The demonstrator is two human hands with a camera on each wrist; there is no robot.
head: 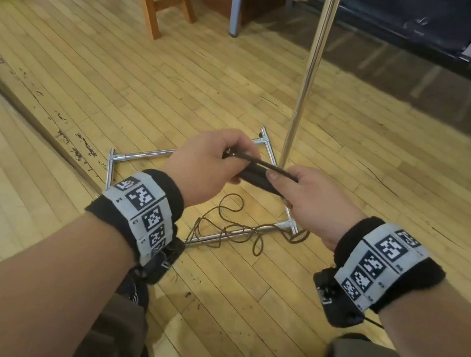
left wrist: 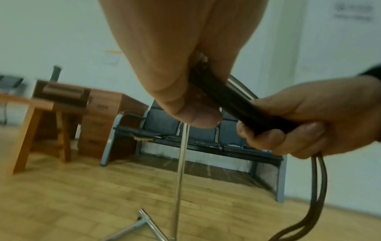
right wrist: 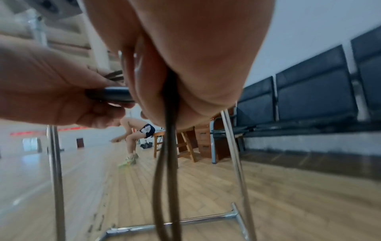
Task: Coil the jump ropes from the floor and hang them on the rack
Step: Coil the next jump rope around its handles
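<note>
Both my hands [head: 254, 170] grip the handles [head: 255, 176], but most rope [head: 230, 228] lies uncoiled on the floor [head: 93, 69], rack [head: 308, 68] bare.

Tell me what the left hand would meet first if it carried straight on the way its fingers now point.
Most likely the right hand: the left hand points across at it, both gripping the black handles between them. Past that stands the rack's upright pole, though depth there is unclear.
</note>
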